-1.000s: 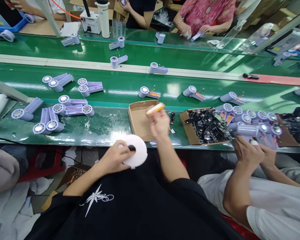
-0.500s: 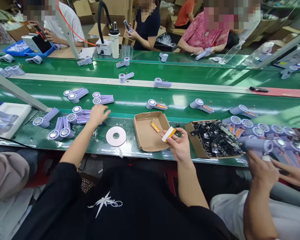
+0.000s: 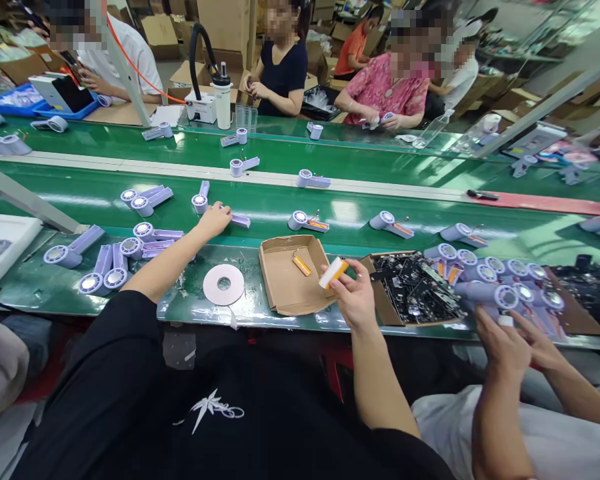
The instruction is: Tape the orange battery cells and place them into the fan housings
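My left hand [image 3: 213, 224] reaches over the green belt, its fingers curled on a lilac handheld fan housing. The fan's head is hidden under the hand, and its open handle [image 3: 240, 221] sticks out to the right. Just behind it lies another lilac fan housing [image 3: 200, 203], handle pointing away. Above the right side of a shallow cardboard box, my right hand [image 3: 356, 293] pinches an orange battery [image 3: 339, 268] with a white strip along one side. A second orange battery [image 3: 301, 266] rests inside the cardboard box [image 3: 280, 293].
A roll of white tape [image 3: 211, 285] lies left of the box. More fan housings [image 3: 63, 256] sit to the left. On the right stand a box of black circuit boards [image 3: 415, 287] and piled fans. A co-worker's hands [image 3: 505, 340] hold a fan there; several people sit across the belt.
My left hand has moved forward and right onto a fan housing, which now lies apart from its neighbour. My right hand still holds the battery. The view has shifted slightly.
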Demonstrator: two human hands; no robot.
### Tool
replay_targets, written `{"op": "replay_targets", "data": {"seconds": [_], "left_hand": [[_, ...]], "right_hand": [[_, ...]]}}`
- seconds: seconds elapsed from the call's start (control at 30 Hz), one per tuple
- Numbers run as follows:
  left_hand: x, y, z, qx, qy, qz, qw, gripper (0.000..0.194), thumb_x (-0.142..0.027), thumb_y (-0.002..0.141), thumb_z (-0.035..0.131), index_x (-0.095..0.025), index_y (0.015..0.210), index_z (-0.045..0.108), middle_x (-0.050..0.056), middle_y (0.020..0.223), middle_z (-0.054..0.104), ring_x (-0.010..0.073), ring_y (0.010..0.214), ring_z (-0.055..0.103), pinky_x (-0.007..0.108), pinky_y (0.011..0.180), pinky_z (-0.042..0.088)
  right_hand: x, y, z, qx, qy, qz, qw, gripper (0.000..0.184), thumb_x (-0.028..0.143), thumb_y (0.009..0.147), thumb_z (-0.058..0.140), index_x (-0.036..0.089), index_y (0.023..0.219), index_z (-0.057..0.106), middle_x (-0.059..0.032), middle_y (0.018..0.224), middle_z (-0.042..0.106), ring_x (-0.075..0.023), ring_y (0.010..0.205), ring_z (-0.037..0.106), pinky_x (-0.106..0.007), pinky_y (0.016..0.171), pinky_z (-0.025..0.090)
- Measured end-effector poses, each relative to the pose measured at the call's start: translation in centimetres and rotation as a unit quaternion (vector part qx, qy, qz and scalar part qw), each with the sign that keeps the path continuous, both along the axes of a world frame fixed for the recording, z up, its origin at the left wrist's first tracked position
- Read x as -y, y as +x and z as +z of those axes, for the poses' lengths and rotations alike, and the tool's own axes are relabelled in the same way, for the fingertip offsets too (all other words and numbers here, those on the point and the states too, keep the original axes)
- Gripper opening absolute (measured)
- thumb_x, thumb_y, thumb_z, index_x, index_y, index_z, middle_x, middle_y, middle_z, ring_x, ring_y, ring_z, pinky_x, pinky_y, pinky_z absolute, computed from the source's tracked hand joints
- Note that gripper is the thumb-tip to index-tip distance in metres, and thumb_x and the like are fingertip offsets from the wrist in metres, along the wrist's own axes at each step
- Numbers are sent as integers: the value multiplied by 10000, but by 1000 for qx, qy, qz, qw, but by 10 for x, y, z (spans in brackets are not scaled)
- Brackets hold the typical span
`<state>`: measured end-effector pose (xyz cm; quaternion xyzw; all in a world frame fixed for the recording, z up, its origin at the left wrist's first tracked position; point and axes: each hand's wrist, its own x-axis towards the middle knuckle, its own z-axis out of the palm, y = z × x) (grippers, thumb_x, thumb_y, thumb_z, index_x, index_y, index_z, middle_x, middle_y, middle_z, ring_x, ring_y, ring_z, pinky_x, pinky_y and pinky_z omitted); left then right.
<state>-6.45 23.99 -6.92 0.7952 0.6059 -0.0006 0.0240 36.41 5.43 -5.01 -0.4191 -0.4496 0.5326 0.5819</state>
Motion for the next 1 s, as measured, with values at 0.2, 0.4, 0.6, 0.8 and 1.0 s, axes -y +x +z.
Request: {"op": "replay_targets", "data": {"seconds": [0.2,0.4,0.6,0.8,1.0], "left_hand": [[-35,4,3,61,-77,-46,994,215,-352,839,746,-291,1021,843,55,1196,832,270,1201,684,346,1045,512],[-40,-5,9,117,-89,-32,989,352,-404,955,639,-276,1232,813,29,1299,832,222,1161,742,270,972,506],[-45,13,5,102,-91,-7,991,283,-393,972,661,-265,1192,785,57,1211,839,258,1139,740,304,965,496],[-50,28,7,98,-99,6,990,294,-406,1026,599,-262,1224,762,80,1217,830,290,1163,742,341,982,497],[-49,51,7,98,-98,33,990,271,-360,1025,596,-274,1222,761,77,1254,826,279,1192,738,344,1015,503]], "right_hand": [[-89,-76,25,135,56,116,982,643,464,777,962,288,1312,653,-76,1185,871,-284,1172,838,-459,1074,655],[-184,-155,22,391,110,232,884,574,209,870,836,233,1414,654,-47,1140,870,-259,1115,836,-402,1066,626],[-214,-180,3,599,171,270,734,570,276,1027,745,212,1570,582,-120,1241,853,-287,1166,810,-348,1010,580],[-213,-176,-10,667,166,282,670,537,341,1077,684,249,1598,594,-155,1243,846,-353,1105,803,-398,981,577],[-212,-194,-7,703,145,303,627,434,426,1102,628,226,1476,720,-208,1326,816,-389,1172,786,-464,1015,581]]}}
